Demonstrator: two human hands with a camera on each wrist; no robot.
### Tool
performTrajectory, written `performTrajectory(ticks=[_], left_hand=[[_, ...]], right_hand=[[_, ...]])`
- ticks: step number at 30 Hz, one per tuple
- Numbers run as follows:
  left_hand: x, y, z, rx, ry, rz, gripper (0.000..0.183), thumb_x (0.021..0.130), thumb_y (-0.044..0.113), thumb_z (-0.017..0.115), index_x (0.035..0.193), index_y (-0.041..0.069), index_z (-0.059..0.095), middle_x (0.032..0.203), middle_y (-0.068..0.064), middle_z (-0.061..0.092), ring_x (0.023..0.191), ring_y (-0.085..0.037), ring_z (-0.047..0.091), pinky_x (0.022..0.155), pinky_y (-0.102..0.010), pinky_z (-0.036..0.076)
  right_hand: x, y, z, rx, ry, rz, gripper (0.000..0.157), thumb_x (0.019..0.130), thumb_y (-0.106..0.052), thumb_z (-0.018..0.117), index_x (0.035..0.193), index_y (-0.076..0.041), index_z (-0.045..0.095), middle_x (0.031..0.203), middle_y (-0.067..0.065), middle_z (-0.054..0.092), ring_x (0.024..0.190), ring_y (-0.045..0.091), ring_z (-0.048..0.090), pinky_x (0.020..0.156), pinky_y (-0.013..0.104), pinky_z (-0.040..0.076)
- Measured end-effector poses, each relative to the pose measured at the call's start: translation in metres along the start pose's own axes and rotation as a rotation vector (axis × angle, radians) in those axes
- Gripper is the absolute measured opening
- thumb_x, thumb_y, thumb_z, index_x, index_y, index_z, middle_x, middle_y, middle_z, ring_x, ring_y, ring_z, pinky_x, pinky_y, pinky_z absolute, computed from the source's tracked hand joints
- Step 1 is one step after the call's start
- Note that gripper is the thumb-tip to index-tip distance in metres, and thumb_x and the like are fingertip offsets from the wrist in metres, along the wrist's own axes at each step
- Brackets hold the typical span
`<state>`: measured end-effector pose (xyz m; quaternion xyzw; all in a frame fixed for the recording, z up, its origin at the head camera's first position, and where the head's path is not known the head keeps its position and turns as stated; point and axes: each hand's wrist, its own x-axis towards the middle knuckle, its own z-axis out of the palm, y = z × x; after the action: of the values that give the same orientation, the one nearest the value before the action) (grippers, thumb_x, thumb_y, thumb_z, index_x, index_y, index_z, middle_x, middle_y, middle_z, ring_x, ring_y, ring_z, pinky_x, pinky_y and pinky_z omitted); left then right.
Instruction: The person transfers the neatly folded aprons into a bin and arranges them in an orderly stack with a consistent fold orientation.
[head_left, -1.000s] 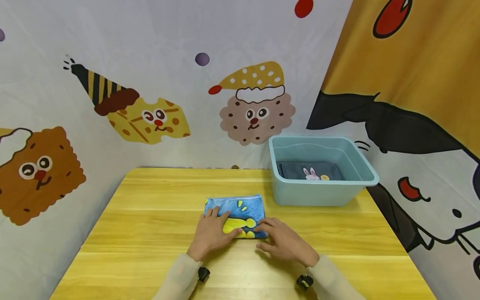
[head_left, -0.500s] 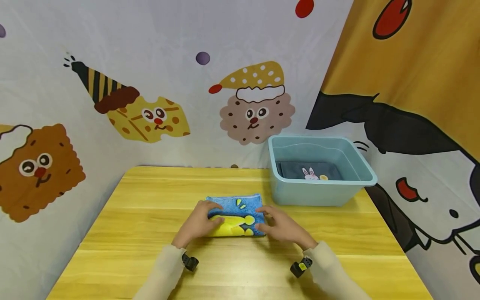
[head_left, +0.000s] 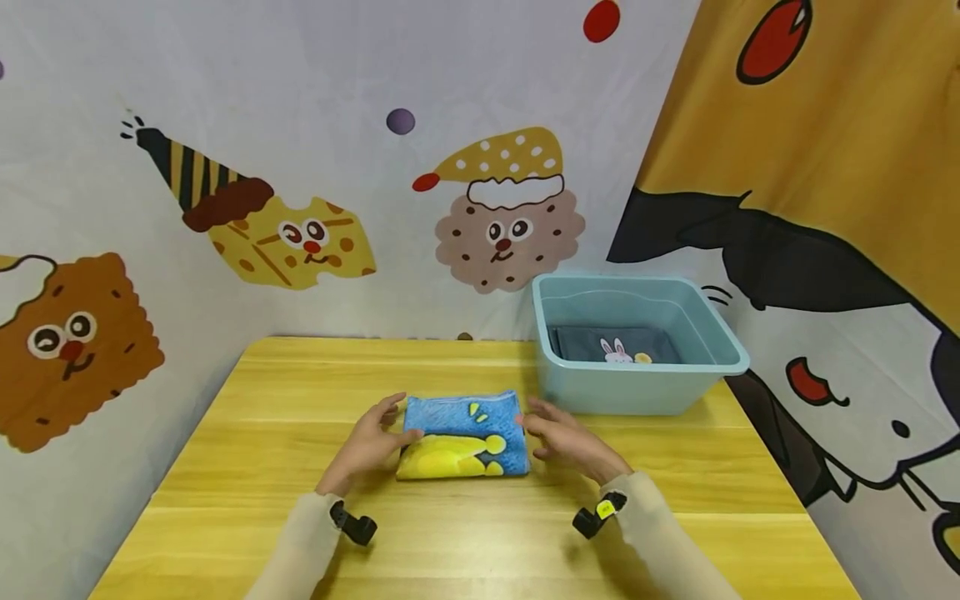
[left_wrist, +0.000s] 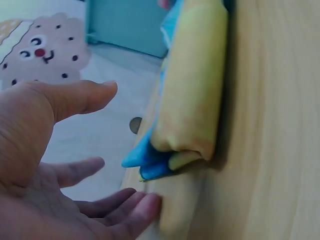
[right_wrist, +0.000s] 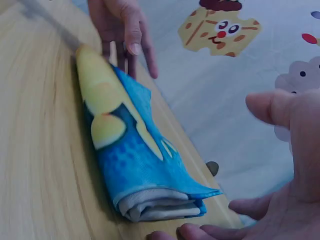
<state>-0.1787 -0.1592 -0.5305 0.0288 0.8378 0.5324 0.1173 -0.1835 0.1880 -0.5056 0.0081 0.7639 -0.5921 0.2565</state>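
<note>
A folded towel (head_left: 465, 437), blue with yellow shapes, lies on the table in front of me. Its rolled yellow fold (left_wrist: 192, 80) faces me, and pale inner layers (right_wrist: 160, 202) show at the right end. Beside the towel's left end is my left hand (head_left: 369, 448), fingers spread, its thumb overlapping the edge in the head view. In the left wrist view a gap separates that hand from the cloth. My right hand (head_left: 576, 442) is at the opposite end, fingers loosely extended, with nothing gripped. The right wrist view shows its fingertips (right_wrist: 190, 232) just off the folded layers.
Towards the back right of the wooden table (head_left: 450, 533) stands a light blue plastic bin (head_left: 622, 392). Inside it lies a folded dark grey cloth (head_left: 577, 343) with a rabbit print. A cartoon-printed fabric wall (head_left: 330, 150) rises behind the table's far edge.
My left hand has lifted off the towel's top and moved left to its end. The right hand has slid slightly outward off the right edge. The towel's near fold looks fuller and wider.
</note>
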Motion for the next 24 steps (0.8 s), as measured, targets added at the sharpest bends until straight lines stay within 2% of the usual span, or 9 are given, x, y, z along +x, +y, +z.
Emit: performTrajectory(ticks=[2, 4, 9, 13, 18, 21, 24], left_hand=[[-0.002, 0.001, -0.003, -0.089, -0.027, -0.064, 0.084, 0.092, 0.033, 0.078, 0.161, 0.015, 0.034, 0.161, -0.023, 0.036, 0.144, -0.044, 0.042, 0.107, -0.055, 0.050], [-0.003, 0.003, -0.005, -0.143, -0.060, -0.099, 0.083, 0.093, 0.032, 0.077, 0.162, 0.015, 0.032, 0.162, -0.024, 0.034, 0.144, -0.045, 0.042, 0.101, -0.052, 0.055], [-0.005, 0.005, -0.006, -0.195, -0.092, -0.150, 0.079, 0.095, 0.028, 0.074, 0.161, 0.014, 0.033, 0.161, -0.026, 0.035, 0.138, -0.046, 0.049, 0.088, -0.047, 0.062], [-0.005, 0.006, -0.003, -0.194, -0.062, -0.168, 0.076, 0.095, 0.024, 0.073, 0.160, 0.011, 0.035, 0.160, -0.026, 0.036, 0.136, -0.045, 0.052, 0.085, -0.046, 0.062], [-0.004, 0.007, 0.003, -0.165, 0.003, -0.192, 0.074, 0.093, 0.017, 0.075, 0.157, 0.008, 0.038, 0.156, -0.028, 0.040, 0.134, -0.045, 0.053, 0.084, -0.042, 0.061], [-0.002, 0.008, 0.004, -0.150, 0.042, -0.199, 0.073, 0.092, 0.013, 0.076, 0.156, 0.006, 0.041, 0.148, -0.029, 0.047, 0.124, -0.040, 0.060, 0.079, -0.038, 0.061], [-0.002, 0.009, 0.004, -0.127, 0.052, -0.198, 0.072, 0.092, 0.012, 0.076, 0.155, 0.005, 0.041, 0.141, -0.029, 0.054, 0.109, -0.031, 0.066, 0.074, -0.034, 0.059]], right_hand=[[0.002, -0.001, 0.000, 0.049, -0.011, 0.025, 0.090, 0.097, -0.049, 0.066, 0.165, -0.011, 0.020, 0.165, 0.022, 0.032, 0.151, 0.044, 0.033, 0.108, 0.059, 0.049], [0.004, -0.001, 0.001, 0.068, -0.023, 0.049, 0.094, 0.096, -0.050, 0.067, 0.165, -0.011, 0.017, 0.166, 0.023, 0.029, 0.151, 0.045, 0.031, 0.106, 0.059, 0.050], [0.009, -0.001, 0.005, 0.110, -0.026, 0.073, 0.092, 0.098, -0.040, 0.066, 0.164, -0.004, 0.014, 0.166, 0.027, 0.024, 0.149, 0.049, 0.030, 0.098, 0.062, 0.054], [0.011, -0.001, 0.010, 0.111, 0.008, 0.080, 0.085, 0.099, -0.031, 0.065, 0.162, 0.001, 0.019, 0.164, 0.028, 0.029, 0.148, 0.048, 0.034, 0.094, 0.061, 0.056], [0.010, -0.003, 0.014, 0.036, 0.050, 0.086, 0.078, 0.100, -0.030, 0.064, 0.160, 0.003, 0.025, 0.161, 0.027, 0.035, 0.144, 0.046, 0.042, 0.094, 0.054, 0.058], [0.010, -0.004, 0.015, 0.019, 0.086, 0.095, 0.076, 0.099, -0.028, 0.065, 0.158, 0.005, 0.029, 0.157, 0.028, 0.040, 0.138, 0.046, 0.049, 0.094, 0.051, 0.059], [0.009, -0.007, 0.017, 0.007, 0.132, 0.115, 0.075, 0.097, -0.027, 0.067, 0.156, 0.006, 0.034, 0.152, 0.029, 0.046, 0.126, 0.041, 0.060, 0.093, 0.047, 0.059]])
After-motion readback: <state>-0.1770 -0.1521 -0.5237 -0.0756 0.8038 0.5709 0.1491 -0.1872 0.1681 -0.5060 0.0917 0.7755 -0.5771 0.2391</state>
